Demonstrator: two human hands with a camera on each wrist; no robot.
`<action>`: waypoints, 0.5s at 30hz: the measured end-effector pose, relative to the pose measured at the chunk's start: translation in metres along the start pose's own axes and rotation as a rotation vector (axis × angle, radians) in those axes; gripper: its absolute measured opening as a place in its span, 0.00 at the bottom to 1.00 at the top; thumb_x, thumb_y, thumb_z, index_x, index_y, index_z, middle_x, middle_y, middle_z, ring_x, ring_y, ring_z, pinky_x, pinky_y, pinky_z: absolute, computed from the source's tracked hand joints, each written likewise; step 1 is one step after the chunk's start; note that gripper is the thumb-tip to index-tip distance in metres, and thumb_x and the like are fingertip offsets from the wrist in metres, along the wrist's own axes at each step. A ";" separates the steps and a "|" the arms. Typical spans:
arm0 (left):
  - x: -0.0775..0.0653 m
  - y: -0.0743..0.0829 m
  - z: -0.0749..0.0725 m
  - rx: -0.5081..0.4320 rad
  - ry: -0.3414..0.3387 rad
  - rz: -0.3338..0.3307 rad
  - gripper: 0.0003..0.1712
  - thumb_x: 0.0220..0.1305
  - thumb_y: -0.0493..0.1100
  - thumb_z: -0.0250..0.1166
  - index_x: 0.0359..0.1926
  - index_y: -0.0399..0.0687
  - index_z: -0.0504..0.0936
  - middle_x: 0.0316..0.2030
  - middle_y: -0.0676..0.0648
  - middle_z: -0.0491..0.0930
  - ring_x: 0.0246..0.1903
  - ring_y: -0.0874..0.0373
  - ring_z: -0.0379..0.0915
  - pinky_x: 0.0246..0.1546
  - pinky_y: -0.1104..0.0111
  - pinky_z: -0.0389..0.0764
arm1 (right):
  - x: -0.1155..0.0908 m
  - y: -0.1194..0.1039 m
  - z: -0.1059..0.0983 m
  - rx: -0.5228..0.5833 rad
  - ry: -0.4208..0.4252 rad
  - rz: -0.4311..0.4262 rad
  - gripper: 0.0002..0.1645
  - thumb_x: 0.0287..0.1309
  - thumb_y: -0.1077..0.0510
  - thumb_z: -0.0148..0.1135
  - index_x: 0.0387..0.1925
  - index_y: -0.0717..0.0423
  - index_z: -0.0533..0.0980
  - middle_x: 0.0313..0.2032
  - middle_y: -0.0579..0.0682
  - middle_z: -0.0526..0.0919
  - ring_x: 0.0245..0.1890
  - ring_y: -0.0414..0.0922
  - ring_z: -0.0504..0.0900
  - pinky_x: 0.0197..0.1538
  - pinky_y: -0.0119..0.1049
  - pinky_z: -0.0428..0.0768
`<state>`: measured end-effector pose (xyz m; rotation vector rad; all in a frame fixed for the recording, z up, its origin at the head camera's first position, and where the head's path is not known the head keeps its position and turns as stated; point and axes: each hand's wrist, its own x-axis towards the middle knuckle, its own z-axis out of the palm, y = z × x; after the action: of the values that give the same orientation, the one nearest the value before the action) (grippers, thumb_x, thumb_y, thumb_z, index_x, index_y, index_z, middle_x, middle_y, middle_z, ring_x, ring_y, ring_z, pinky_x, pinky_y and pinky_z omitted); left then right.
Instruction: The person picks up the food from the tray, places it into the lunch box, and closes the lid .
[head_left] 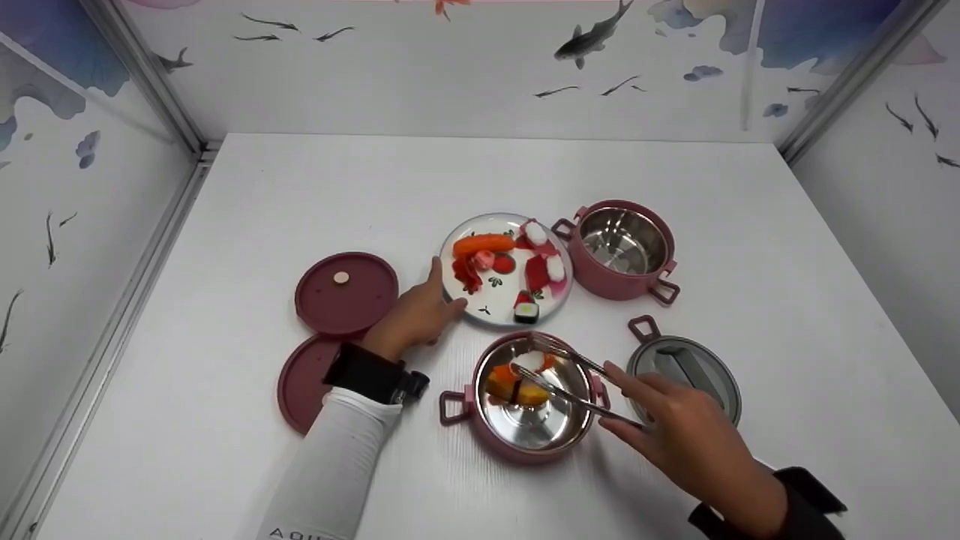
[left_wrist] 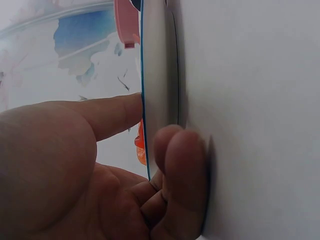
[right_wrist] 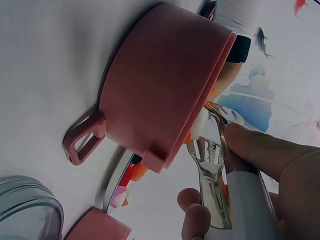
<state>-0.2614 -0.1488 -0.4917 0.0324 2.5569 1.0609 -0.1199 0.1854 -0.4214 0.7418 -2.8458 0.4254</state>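
My right hand point(head_left: 675, 427) holds metal serving tongs point(head_left: 581, 401) by their two arms. Their slotted tips point(right_wrist: 207, 152) reach into the near pink pot point(head_left: 525, 450), on either side of a white and orange toy sushi piece point(head_left: 529, 361). A yellow sushi piece with a dark band point(head_left: 499, 386) lies beside it in the steel bowl. With thumb and curled fingers, my left hand point(head_left: 420, 311) grips the left rim of a white plate point(head_left: 487, 300). The plate carries toy food: a carrot-like orange piece point(head_left: 484, 244), red pieces, white-topped pieces and a sushi roll point(head_left: 526, 309).
A second pink pot point(head_left: 622, 281), steel-lined, stands behind right of the near one. A grey lid with a handle point(head_left: 716, 367) lies under the right hand's side. Two dark red round lids point(head_left: 360, 300) lie left, partly behind the left wrist. Printed panels point(head_left: 450, 82) enclose the white table.
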 end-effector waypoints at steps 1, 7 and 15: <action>0.000 0.000 0.000 0.003 0.003 0.002 0.53 0.74 0.57 0.55 0.79 0.44 0.28 0.29 0.43 0.80 0.14 0.57 0.74 0.19 0.68 0.72 | 0.000 0.000 -0.001 0.003 -0.001 0.004 0.41 0.44 0.50 0.82 0.63 0.45 0.78 0.38 0.49 0.87 0.32 0.39 0.85 0.32 0.34 0.83; -0.001 0.001 0.000 0.009 0.005 -0.007 0.53 0.73 0.57 0.55 0.80 0.45 0.29 0.36 0.39 0.81 0.15 0.57 0.74 0.20 0.68 0.72 | 0.007 0.002 -0.006 -0.008 -0.020 0.041 0.40 0.45 0.50 0.81 0.63 0.45 0.78 0.38 0.49 0.87 0.32 0.40 0.83 0.32 0.35 0.83; -0.001 0.004 0.000 0.004 -0.002 -0.040 0.54 0.73 0.57 0.55 0.80 0.48 0.28 0.38 0.38 0.82 0.15 0.57 0.73 0.19 0.69 0.72 | 0.037 0.024 -0.007 -0.014 0.056 0.036 0.37 0.48 0.53 0.80 0.61 0.51 0.79 0.36 0.54 0.88 0.28 0.42 0.80 0.31 0.40 0.81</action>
<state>-0.2611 -0.1465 -0.4888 -0.0161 2.5476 1.0403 -0.1629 0.1906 -0.4116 0.6662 -2.8107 0.4237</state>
